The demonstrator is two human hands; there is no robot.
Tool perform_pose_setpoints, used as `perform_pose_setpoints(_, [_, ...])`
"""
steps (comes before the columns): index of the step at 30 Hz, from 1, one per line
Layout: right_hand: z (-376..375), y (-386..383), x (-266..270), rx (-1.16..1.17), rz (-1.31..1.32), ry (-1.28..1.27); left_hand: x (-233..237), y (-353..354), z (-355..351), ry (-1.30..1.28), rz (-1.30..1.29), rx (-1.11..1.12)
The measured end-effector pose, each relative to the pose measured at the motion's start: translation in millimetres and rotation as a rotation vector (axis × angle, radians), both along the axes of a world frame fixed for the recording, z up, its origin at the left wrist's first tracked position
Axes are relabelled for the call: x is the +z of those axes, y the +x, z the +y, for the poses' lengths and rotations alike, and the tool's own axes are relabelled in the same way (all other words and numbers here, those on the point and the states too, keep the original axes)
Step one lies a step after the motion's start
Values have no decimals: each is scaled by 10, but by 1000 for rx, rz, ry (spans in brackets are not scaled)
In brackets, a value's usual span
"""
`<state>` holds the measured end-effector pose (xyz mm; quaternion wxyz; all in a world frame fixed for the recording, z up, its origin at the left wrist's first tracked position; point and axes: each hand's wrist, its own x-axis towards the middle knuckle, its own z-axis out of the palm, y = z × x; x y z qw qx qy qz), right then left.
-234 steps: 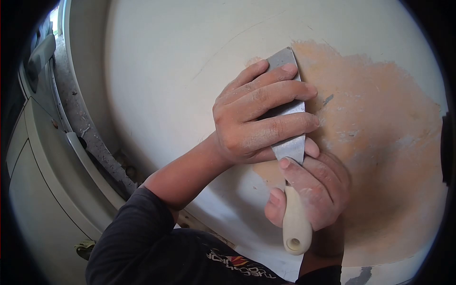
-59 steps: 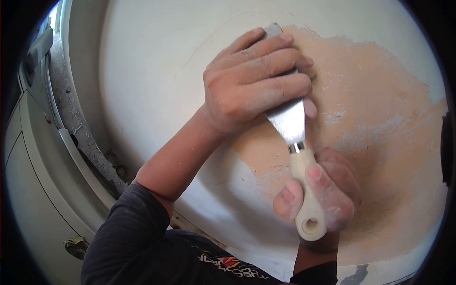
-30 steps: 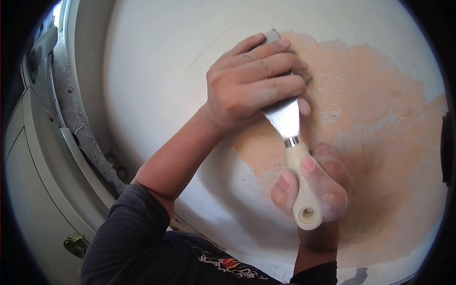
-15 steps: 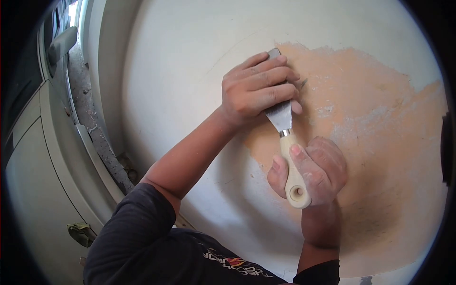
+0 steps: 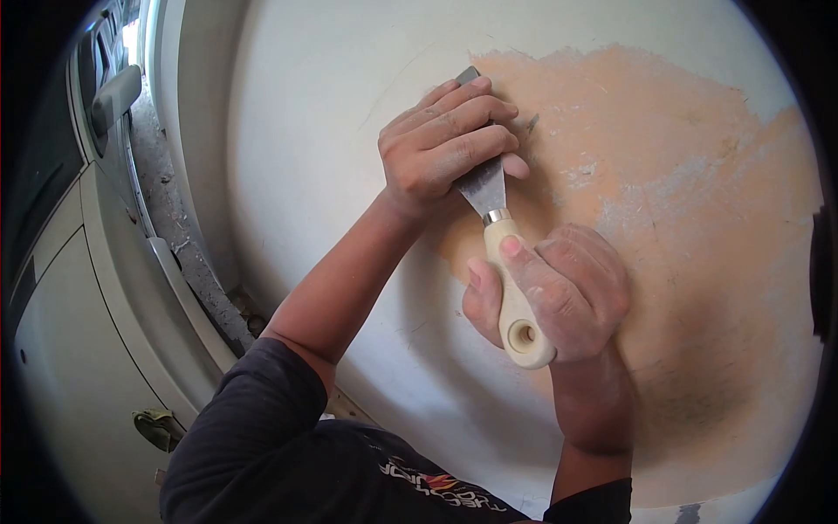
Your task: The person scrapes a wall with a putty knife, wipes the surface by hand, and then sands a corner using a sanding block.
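Presently in view, one item in hand:

- Putty knife (image 5: 485,188): steel blade, cream handle. It lies flat against the white-coated surface (image 5: 323,131), with its tip at the upper-left border of the bare orange patch (image 5: 690,201).
- Left hand (image 5: 441,144): fingers together, pressed down over the blade and covering most of it.
- Right hand (image 5: 559,293): dusty, closed round the handle below the metal collar.
- Dark sleeve (image 5: 253,437): lower edge of view.
- Pale cabinet (image 5: 70,349): beyond the surface's left edge.

Change noted: over the last second both hands and the knife have shifted together toward the top of the view, keeping the same grip and the same border. By judgement, this is one continuing stroke on that edge. The white coat left of the blade looks unbroken.
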<state>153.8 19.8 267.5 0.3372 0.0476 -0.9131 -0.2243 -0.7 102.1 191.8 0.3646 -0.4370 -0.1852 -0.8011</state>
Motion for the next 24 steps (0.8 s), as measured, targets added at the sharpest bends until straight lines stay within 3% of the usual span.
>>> perform_pose_setpoints(24, [-18,-20,51,-47,37,1,37,-33,56,10,-3,-52])
